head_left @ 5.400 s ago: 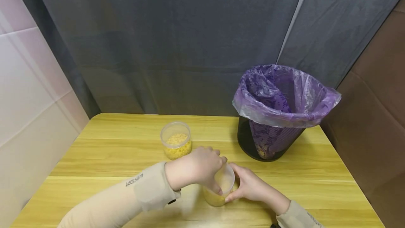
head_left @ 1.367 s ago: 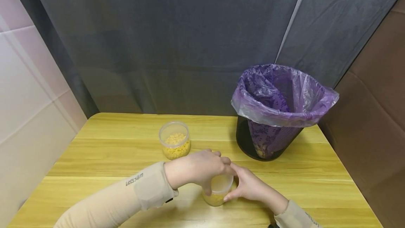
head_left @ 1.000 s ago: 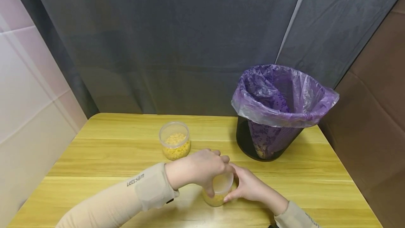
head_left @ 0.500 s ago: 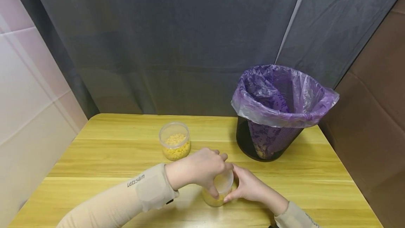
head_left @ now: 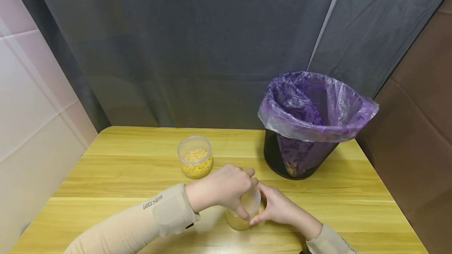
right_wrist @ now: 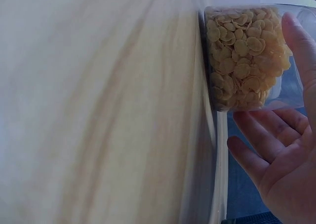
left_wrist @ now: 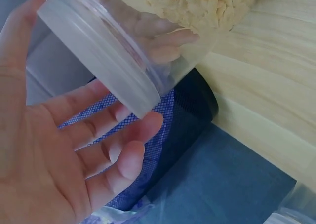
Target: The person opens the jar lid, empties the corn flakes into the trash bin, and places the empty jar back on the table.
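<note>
A clear plastic jar [head_left: 237, 222] with yellow flakes stands on the wooden table near its front middle, a translucent white lid [head_left: 251, 201] on its mouth. My left hand [head_left: 226, 189] reaches over the top and grips the lid's rim between thumb and fingers. From the right, my right hand [head_left: 280, 207] holds the jar's side, thumb in front and fingers behind. The right wrist view shows flat, pale yellow flakes [right_wrist: 242, 56] through the jar wall. In the left wrist view the lid [left_wrist: 98, 56] lies between thumb and fingers.
A second clear jar [head_left: 195, 158], lidless and partly filled with yellow pieces, stands behind my left hand. At the back right is a black mesh bin [head_left: 273, 156] with a purple bag [head_left: 300, 128] over its rim. A grey curtain [head_left: 176, 50] hangs behind the table.
Over the last second or so my left hand turns on the lid, its thumb shifting right along the rim. My right hand keeps its hold, and the jar stays in place.
</note>
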